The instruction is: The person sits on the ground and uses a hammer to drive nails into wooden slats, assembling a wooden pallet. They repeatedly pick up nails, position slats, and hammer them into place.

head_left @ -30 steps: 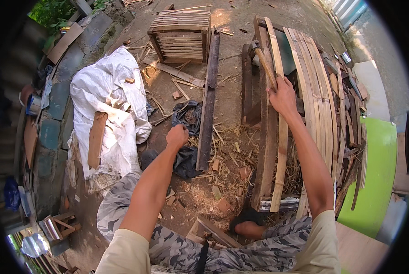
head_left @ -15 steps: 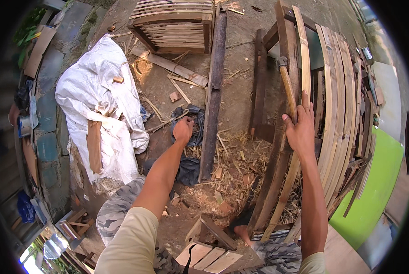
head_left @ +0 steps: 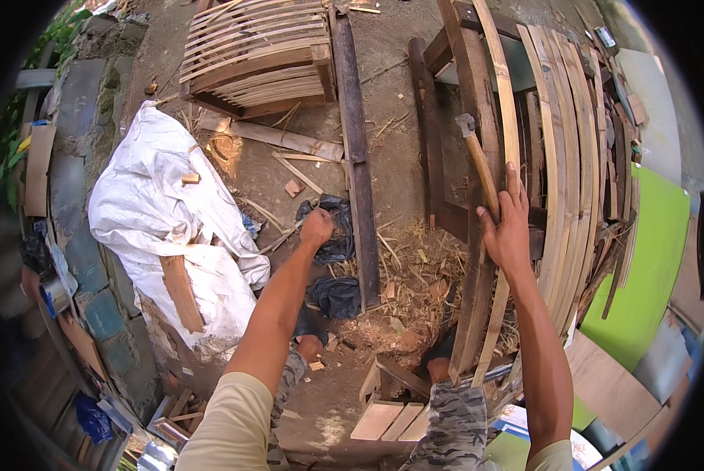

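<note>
My left hand (head_left: 317,228) is closed in a fist at a crumpled black plastic bag (head_left: 338,245) on the ground; what its fingers hold is hidden. To the right, my right hand (head_left: 509,239) grips the wooden handle of a hammer (head_left: 480,166) with the thumb side. Its index finger stretches along a pale wooden slat (head_left: 502,86). This slat lies lengthwise on a dark wooden frame (head_left: 477,74), and the hammer's metal head is at the frame's left beam.
A long dark beam (head_left: 354,157) lies beside the bag. A slatted wooden piece (head_left: 257,59) stands beyond. White sacking (head_left: 159,188) covers the left side. Shavings (head_left: 418,275) litter the ground. Several slats (head_left: 560,157) line the frame's right; a small wooden stool (head_left: 379,420) sits between my legs.
The view has shifted, and more of my legs shows. The hammer's head has moved a little left against the frame's beam. My left hand stays at the black bag.
</note>
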Demonstrator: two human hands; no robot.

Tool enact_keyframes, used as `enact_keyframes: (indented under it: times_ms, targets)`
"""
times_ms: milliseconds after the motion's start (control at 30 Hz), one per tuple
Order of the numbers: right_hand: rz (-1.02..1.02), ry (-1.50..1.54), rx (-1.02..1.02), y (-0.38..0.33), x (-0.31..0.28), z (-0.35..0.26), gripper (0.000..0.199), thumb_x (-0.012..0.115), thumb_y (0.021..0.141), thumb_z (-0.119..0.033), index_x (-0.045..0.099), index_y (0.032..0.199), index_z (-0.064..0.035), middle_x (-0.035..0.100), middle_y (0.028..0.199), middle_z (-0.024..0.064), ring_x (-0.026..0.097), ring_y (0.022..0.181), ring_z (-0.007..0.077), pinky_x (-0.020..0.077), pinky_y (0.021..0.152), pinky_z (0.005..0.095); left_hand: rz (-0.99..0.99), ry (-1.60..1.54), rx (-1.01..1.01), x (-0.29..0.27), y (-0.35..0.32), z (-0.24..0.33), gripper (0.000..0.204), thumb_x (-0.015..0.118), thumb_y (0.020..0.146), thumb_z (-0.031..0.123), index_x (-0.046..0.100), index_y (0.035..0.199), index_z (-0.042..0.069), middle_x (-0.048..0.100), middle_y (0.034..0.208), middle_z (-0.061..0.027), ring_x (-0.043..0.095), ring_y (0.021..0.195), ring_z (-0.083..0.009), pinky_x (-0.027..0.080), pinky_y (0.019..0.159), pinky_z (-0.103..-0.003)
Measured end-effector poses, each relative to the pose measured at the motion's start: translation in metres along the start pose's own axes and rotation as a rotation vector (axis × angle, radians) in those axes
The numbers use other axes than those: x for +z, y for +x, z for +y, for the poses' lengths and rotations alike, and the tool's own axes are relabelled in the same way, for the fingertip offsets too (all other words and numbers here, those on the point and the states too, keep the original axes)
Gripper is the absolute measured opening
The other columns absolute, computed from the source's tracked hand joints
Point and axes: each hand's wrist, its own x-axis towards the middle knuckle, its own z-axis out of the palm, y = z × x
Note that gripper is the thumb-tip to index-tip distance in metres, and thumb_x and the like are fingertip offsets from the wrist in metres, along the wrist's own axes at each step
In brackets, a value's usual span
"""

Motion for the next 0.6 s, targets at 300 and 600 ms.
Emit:
enact_keyframes:
  times_ms: [300, 600]
  targets:
    - [-0.007, 0.021, -0.005, 0.002, 0.000, -0.004, 0.024, 0.073, 0.088, -0.007, 0.053, 0.096, 0.0020, 0.023, 0.166, 0.0164, 0.030, 0.143, 0.0515, 0.0350, 0.114, 0.0553, -0.062, -0.042, 0.060, 0.006, 0.021, -0.039, 0.028, 0.054, 0.099, 0.023, 0.063, 0.101, -0.004, 0.069, 0.078, -0.0173, 0.071, 0.067, -0.0269, 0.056, 0.065, -0.040]
    - [0.001, 0.025, -0.007, 0.000, 0.002, -0.001, 0.024, 0.072, 0.088, -0.006, 0.052, 0.098, 0.0026, 0.024, 0.166, 0.0173, 0.030, 0.142, 0.0528, 0.0350, 0.113, 0.0564, -0.167, -0.277, -0.137, -0.022, -0.001, 0.008, 0.017, 0.073, 0.084, 0.010, 0.062, 0.087, -0.004, 0.068, 0.077, -0.0109, 0.069, 0.065, -0.0187, 0.060, 0.057, -0.030]
